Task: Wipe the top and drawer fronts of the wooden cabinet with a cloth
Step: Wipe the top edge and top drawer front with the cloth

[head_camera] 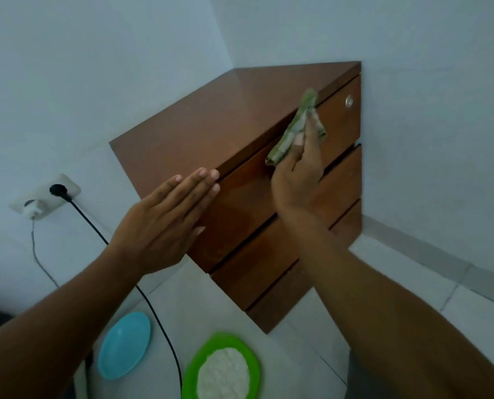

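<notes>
head view, looking down at a corner of the room: the wooden cabinet (211,125) stands on the tiled floor (476,300), tucked against the pale wall (96,67), its glossy top bare.

the green cloth (293,131) is bunched into a long fold and lies against the top drawer front (338,122), just under the lip of the cabinet top, with its upper end reaching the edge. the right hand (297,180) presses it there, fingers stretched out over the cloth and the thumb laid along the fold. a little to the right on the same drawer sits a small round metal lock (349,101). two more drawer fronts run below, dark gaps between them.

the left hand (165,220) is flat and holds nothing, fingers straight and close together, the tips at the left front corner of the cabinet where the top meets the drawer. from this angle it is hard to say whether they touch the wood or stop just short. the two hands are well apart.

on the wall to the left is a white socket (67,187) with a black plug in it, and its black cable (153,306) trails down past the left arm. on the floor near the person lie a blue plate (124,345) and, just beside it, a green plate (194,367) carrying a pale, lumpy white heap (222,375).
</notes>
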The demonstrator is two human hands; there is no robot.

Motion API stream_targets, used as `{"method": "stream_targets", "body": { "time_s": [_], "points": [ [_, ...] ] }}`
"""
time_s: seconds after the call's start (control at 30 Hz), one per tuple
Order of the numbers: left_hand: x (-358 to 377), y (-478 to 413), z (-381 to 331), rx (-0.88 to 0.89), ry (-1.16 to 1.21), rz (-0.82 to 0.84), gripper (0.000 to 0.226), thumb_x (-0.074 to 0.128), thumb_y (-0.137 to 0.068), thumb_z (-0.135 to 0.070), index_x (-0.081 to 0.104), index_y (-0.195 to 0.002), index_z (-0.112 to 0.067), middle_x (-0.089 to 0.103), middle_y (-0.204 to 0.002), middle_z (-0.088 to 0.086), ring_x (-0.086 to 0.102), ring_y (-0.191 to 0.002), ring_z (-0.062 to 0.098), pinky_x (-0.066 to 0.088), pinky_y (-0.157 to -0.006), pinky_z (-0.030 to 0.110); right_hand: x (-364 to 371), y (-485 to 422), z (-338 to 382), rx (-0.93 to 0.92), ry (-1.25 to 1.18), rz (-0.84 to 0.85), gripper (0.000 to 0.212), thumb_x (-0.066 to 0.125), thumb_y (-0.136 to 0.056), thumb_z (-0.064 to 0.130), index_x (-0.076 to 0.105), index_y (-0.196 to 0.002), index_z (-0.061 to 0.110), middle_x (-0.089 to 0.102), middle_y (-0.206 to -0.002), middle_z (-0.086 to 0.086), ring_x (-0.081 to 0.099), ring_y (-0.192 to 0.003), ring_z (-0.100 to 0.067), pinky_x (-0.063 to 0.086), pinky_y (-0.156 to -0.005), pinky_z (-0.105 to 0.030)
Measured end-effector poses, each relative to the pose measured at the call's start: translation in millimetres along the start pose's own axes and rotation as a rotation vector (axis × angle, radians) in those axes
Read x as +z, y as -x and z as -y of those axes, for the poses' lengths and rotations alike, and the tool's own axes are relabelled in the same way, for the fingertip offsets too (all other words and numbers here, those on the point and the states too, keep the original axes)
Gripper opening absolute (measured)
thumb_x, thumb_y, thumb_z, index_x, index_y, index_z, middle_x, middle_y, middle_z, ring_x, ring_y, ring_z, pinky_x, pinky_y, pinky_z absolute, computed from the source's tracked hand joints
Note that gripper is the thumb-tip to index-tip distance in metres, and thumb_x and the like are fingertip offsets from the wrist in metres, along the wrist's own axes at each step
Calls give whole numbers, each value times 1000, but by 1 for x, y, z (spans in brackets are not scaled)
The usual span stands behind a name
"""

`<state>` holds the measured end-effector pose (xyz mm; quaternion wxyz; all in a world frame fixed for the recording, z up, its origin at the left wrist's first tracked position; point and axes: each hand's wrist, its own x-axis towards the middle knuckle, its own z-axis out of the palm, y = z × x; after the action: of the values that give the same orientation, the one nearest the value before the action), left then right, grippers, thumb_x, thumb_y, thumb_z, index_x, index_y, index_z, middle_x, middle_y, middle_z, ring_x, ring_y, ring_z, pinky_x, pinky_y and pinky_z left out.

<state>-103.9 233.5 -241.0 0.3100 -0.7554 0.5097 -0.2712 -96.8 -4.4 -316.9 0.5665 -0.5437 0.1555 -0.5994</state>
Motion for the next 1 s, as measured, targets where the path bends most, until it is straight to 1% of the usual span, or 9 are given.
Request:
{"method": "stream_targets", "body": {
  "time_s": [0.07, 0.13, 0.23, 0.4, 0.5, 0.63, 0.77, 0.9, 1.0],
  "points": [
    [-3, 10, 0, -20, -7, 6, 71, 25, -105, -44, 9, -162, -5, 3, -170, 19, 3, -158, 33, 20, -126, 51, 1, 55, 10, -78, -11, 190, 42, 41, -104, 2, 44, -146, -2, 41, -155, -12, 36, -147, -23, 35, -119, -38],
    [-7, 16, 1, -28, -17, 11, 71, 28, -105, -42, 9, -162, -4, 3, -170, 18, 2, -158, 32, 16, -127, 50, 9, 89, 10, -122, 23, 327, 45, 40, -104, 5, 39, -149, 0, 34, -159, -14, 27, -151, -25, 30, -120, -50],
    [-9, 20, 2, -25, -13, 21, 71, 28, -105, -42, 7, -162, -4, 2, -170, 18, 1, -158, 32, 13, -127, 49, 22, 85, 4, -144, 99, 351, 50, 37, -105, 15, 31, -154, 5, 25, -164, -11, 16, -154, -24, 23, -120, -56],
    [-6, 5, 4, -6, -17, 46, 74, 19, -105, -49, 4, -161, -4, -3, -170, 19, -3, -158, 31, 8, -128, 47, 31, 33, -9, -122, 185, 231, 55, 25, -106, 28, 27, -155, 5, 23, -164, -14, 17, -153, -27, 22, -121, -54],
    [-7, -18, 2, -6, -54, 56, 77, 7, -104, -55, -6, -161, -5, -13, -169, 17, -12, -157, 30, 1, -128, 45, 36, 1, -22, -96, 216, 169, 58, 21, -105, 30, 24, -155, 1, 20, -164, -17, 17, -153, -30, 20, -122, -51],
    [-8, -50, 0, 12, -103, 65, 79, -2, -101, -58, -18, -158, -5, -23, -166, 18, -20, -155, 30, -3, -128, 44, 35, -44, -42, -49, 238, 88, 59, 21, -105, 30, 26, -154, -1, 23, -163, -19, 20, -152, -29, 17, -124, -38],
    [-7, -78, 1, 44, -114, 92, 79, -8, -99, -58, -26, -155, -6, -29, -163, 18, -24, -153, 31, -4, -128, 45, 31, -80, -58, 8, 259, 71, 57, 23, -104, 27, 22, -156, 1, 20, -165, -16, 17, -153, -27, 9, -120, -27],
    [-10, -106, -3, 51, -128, 153, 80, -6, -99, -60, -30, -153, -6, -35, -161, 17, -29, -151, 30, -5, -128, 45, 23, -109, -77, 101, 242, 71, 61, 22, -102, 29, 16, -157, 3, 13, -166, -14, 11, -154, -26, 4, -116, -20],
    [-11, -124, -6, 51, -120, 143, 81, -6, -98, -62, -30, -153, -7, -35, -161, 16, -30, -151, 30, -4, -128, 46, 18, -123, -89, 128, 241, 63, 62, 21, -101, 29, 16, -157, 3, 14, -166, -14, 11, -154, -24, 3, -116, -18]
  ]
}}
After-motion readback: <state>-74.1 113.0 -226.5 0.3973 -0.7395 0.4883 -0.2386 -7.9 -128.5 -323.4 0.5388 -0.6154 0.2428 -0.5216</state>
